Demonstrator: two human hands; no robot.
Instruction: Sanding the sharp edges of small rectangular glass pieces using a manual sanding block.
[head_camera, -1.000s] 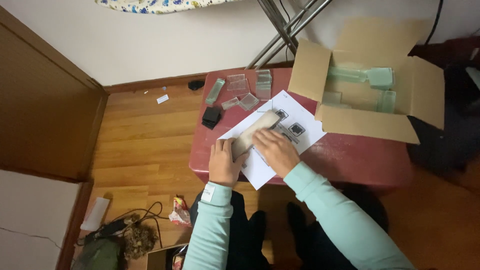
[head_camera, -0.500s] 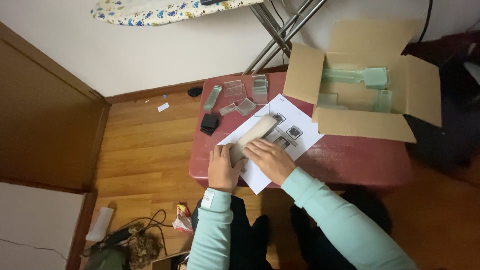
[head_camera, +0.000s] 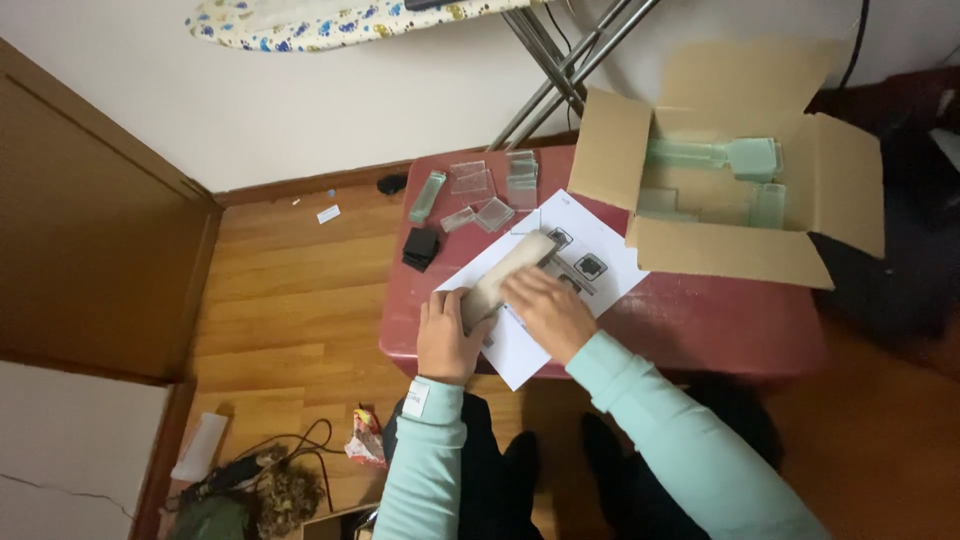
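At the bottom of the frame two mint-green sleeves (head_camera: 640, 420) of soft knit reach up over dark trousers. The left hand (head_camera: 447, 337) grips the near end of a long, flat, translucent bar (head_camera: 505, 278), fingers curled round its edge. The right hand (head_camera: 547, 310) lies flat and open just beside it, palm down, fingertips touching the bar's side. The bar lies aslant in mid-frame on a white paper sheet (head_camera: 600, 262) printed with small dark squares. The sheet rests on a dark red, smooth, round-cornered surface (head_camera: 700, 320), its near corner hanging over the edge. Farther up and left sit a small black block (head_camera: 421, 247) and several clear, glassy rectangular plates (head_camera: 470, 180), some flat, one narrow and greenish. At upper right an open brown cardboard box (head_camera: 735, 250) holds pale green glassy pieces (head_camera: 715, 155). Beyond are metal ironing-board legs (head_camera: 560, 75) and a white wall; wooden flooring (head_camera: 290, 290) fills the left.
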